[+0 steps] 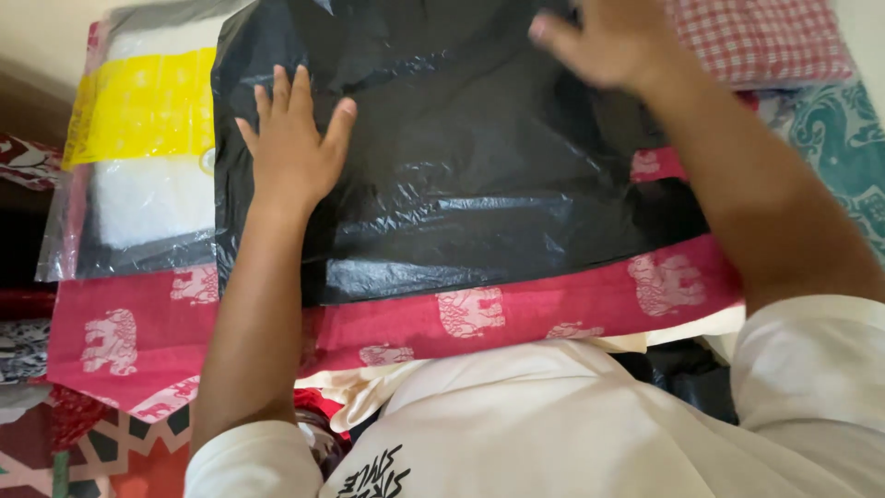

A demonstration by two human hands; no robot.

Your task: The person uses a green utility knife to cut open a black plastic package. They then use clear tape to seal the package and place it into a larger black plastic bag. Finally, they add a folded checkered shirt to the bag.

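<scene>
1. Black plastic bag (479, 157), seen from the head camera, lies spread almost flat over a red cloth with pale elephant prints (516, 309). As far as the view shows, the spreading looks largely done; ripples and creases across the middle are what remains to be pressed out.
2. Left hand (293, 148) rests palm-down near the bag's left edge, fingers spread and straight, pressing rather than gripping. Creased film runs out past the fingertips and to their right.
3. Right hand (599, 41) sits on the bag's upper right part and is blurred; the fingers seem extended and flat on the film, grasping nothing, though the blur leaves this unsure.
4. The bag is thin, glossy film, roughly rectangular, catching light along soft wrinkles.
5. Just left of the left hand's fingers lies a clear plastic packet with a yellow band (143, 138), smooth and shiny, holding something white.
6. Beyond the right hand's fingers sits a red-and-white checked fabric (761, 37), matte and woven; a teal patterned cloth (843, 148) lies further right.
7. The red cloth looks soft and matte, with a straight lower hem.
</scene>
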